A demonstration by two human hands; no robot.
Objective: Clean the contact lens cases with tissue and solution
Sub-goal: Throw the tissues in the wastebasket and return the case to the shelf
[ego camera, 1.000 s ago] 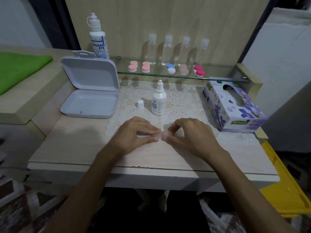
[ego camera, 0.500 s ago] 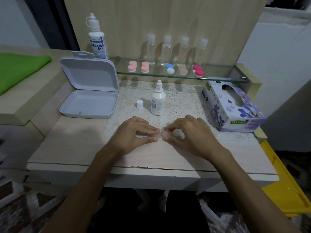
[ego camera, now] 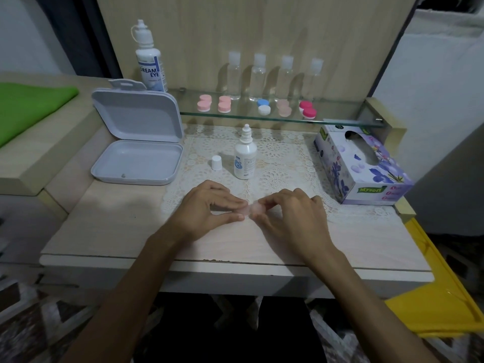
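Note:
Both hands meet over the table's front middle around a small pale pink contact lens case (ego camera: 253,209). My left hand (ego camera: 209,210) pinches its left end between thumb and fingers. My right hand (ego camera: 290,216) pinches the right end with curled fingers; most of the case is hidden. Just behind stands a small open solution bottle (ego camera: 245,158), its white cap (ego camera: 216,162) beside it on the lace mat. A purple tissue box (ego camera: 364,166) sits at the right. Several more lens cases (ego camera: 258,107) in pink, blue-white and red lie on the glass shelf.
An open grey plastic box (ego camera: 136,155) stands at the left. A large solution bottle (ego camera: 150,64) and several small clear bottles (ego camera: 272,74) line the shelf (ego camera: 340,121). A green cloth (ego camera: 28,106) lies far left, a yellow tray (ego camera: 445,305) low right.
The hands stay together on the lens case, with only small finger shifts; the right fingers have turned slightly on the case.

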